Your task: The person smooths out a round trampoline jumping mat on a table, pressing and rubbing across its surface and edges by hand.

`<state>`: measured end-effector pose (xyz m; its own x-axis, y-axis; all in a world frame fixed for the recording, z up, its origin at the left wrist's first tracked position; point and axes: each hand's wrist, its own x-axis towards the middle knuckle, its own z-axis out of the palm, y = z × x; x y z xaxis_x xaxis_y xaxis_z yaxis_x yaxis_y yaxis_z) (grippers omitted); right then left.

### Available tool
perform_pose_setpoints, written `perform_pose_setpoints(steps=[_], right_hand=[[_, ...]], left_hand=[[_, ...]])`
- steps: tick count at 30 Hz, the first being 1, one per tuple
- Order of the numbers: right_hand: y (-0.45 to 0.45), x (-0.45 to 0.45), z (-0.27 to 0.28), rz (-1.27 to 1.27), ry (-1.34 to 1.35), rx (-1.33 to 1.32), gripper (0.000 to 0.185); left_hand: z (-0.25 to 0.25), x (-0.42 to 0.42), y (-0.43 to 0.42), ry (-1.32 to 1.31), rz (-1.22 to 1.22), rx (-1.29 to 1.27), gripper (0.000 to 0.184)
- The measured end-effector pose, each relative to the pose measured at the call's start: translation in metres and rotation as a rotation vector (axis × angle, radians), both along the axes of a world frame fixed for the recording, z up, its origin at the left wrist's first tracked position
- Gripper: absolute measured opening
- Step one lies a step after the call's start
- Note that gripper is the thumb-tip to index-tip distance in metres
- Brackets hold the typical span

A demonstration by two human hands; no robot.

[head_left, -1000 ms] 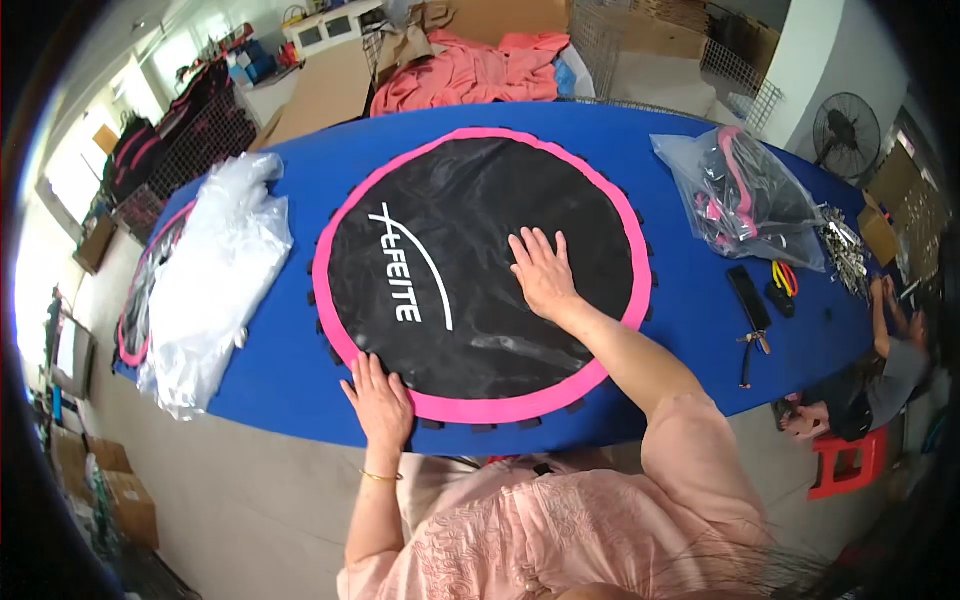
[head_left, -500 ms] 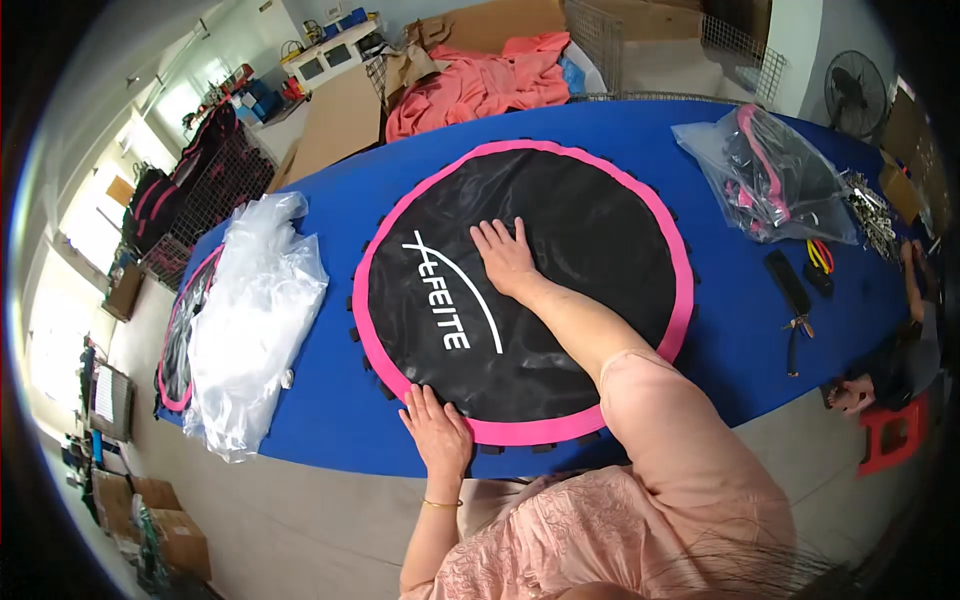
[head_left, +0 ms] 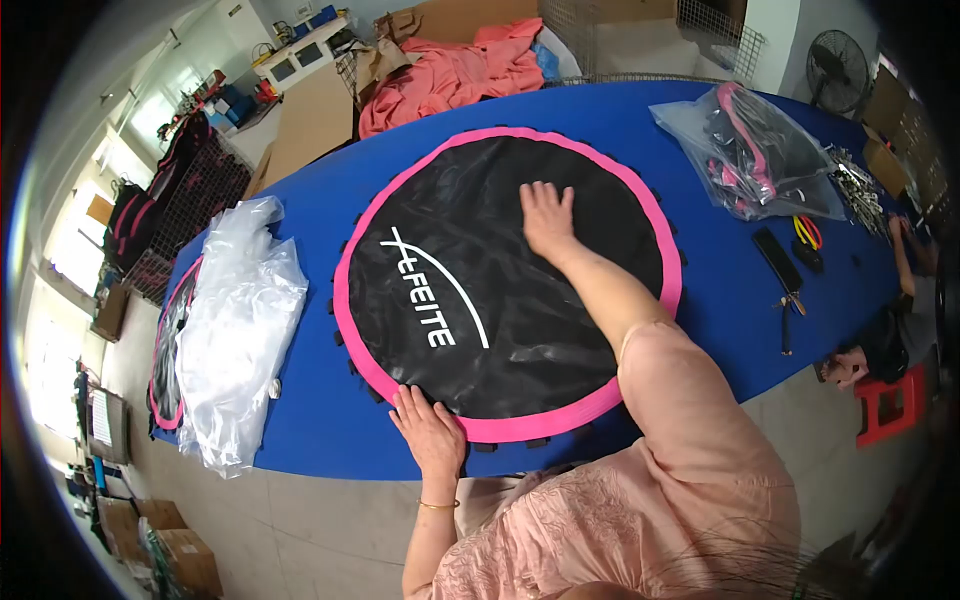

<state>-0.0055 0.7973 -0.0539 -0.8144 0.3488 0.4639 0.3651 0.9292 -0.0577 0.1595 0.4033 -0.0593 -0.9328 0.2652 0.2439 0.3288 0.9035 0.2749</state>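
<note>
A round black trampoline mat [head_left: 430, 190] with a pink border and white lettering lies flat on the blue table. Dark tabs stick out around its rim. My right hand [head_left: 547, 218] rests palm down on the black surface, right of the lettering, with fingers spread. At the near left edge, my left hand [head_left: 428, 432] lies flat, its fingertips over the pink border. Neither hand grasps anything.
Clear plastic bags [head_left: 240, 320] cover another pink-edged mat [head_left: 168, 350] on the left. At the right are a bagged black-and-pink item [head_left: 745, 150], a pile of metal pieces [head_left: 857, 190], a black phone-like object [head_left: 778, 260] and another person's arm [head_left: 903, 262].
My right hand has slid rightward across the mat, away from the lettering. The left hand stays at the near border. The whole view has shifted slightly.
</note>
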Motion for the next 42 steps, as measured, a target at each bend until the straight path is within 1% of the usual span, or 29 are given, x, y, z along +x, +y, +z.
perform_pose_setpoints(steps=[1,3,5,6,7,9,11,14,17,19,20,25,26,27,29,31,33,35,36,37,38,42], right_hand=[[-0.017,0.001,0.006,0.04,-0.045,-0.024,0.056],[-0.042,-0.002,-0.006,0.149,0.019,-0.02,0.058],[-0.058,0.005,-0.008,0.235,-0.045,-0.061,0.061],[-0.061,0.012,0.0,0.253,-0.106,-0.073,0.062],[-0.058,0.014,-0.002,0.256,-0.11,-0.076,0.062],[-0.042,0.022,-0.008,0.213,-0.043,-0.065,0.063],[-0.022,0.044,0.009,0.163,-0.079,-0.064,0.066],[0.01,0.061,0.003,0.068,-0.081,-0.022,0.069],[0.006,0.071,0.002,0.031,-0.108,0.008,0.068],[-0.015,0.072,0.006,0.125,-0.113,-0.023,0.064],[-0.029,0.072,0.005,0.159,-0.101,-0.034,0.062],[-0.106,0.083,-0.005,0.39,-0.034,-0.04,0.06],[-0.123,0.088,-0.008,0.424,0.019,-0.017,0.059],[-0.137,0.094,-0.004,0.463,-0.035,-0.003,0.058],[-0.161,0.111,0.007,0.574,-0.12,-0.056,0.059],[-0.169,0.125,0.001,0.663,-0.107,0.011,0.059],[-0.158,0.139,0.002,0.673,-0.079,0.033,0.058],[-0.133,0.154,0.014,0.578,-0.148,0.035,0.058],[-0.118,0.163,0.017,0.55,-0.133,-0.022,0.058],[-0.1,0.174,0.016,0.522,-0.116,-0.009,0.059],[-0.081,0.184,0.011,0.514,-0.115,0.06,0.06],[-0.038,0.223,0.021,0.489,-0.166,0.075,0.062]], left_hand=[[-0.002,0.0,0.0,0.032,0.002,0.011,0.055],[-0.004,0.0,0.0,0.036,-0.011,0.016,0.055],[-0.004,0.0,0.0,0.031,0.01,0.021,0.054],[-0.001,-0.001,0.0,0.046,0.008,0.017,0.054],[0.001,0.001,0.0,0.043,0.011,0.015,0.054],[0.007,0.002,0.0,-0.024,0.001,0.028,0.054],[0.006,0.002,0.001,-0.023,0.002,0.041,0.054],[0.004,-0.001,0.001,-0.006,-0.002,0.014,0.053],[0.003,0.0,0.0,-0.018,0.0,0.01,0.053],[0.001,-0.001,0.0,0.062,-0.005,0.023,0.052],[0.003,-0.001,0.0,0.011,-0.003,0.015,0.053],[0.007,0.001,0.001,0.004,0.003,0.023,0.053],[0.006,0.0,0.0,0.012,-0.001,0.011,0.053],[0.006,0.0,0.0,0.02,-0.007,-0.001,0.052],[0.006,0.001,0.0,0.017,-0.004,0.001,0.052],[0.006,0.0,0.0,0.023,-0.002,-0.008,0.052],[0.005,-0.001,0.0,0.025,-0.007,-0.005,0.053],[0.001,0.0,-0.001,0.018,0.0,0.004,0.053],[-0.001,0.0,-0.002,0.036,-0.003,-0.002,0.053],[-0.003,-0.001,-0.002,0.054,-0.006,-0.006,0.053],[-0.004,-0.001,-0.002,0.046,-0.003,0.0,0.053],[0.0,-0.001,-0.001,0.037,-0.001,-0.004,0.053]])
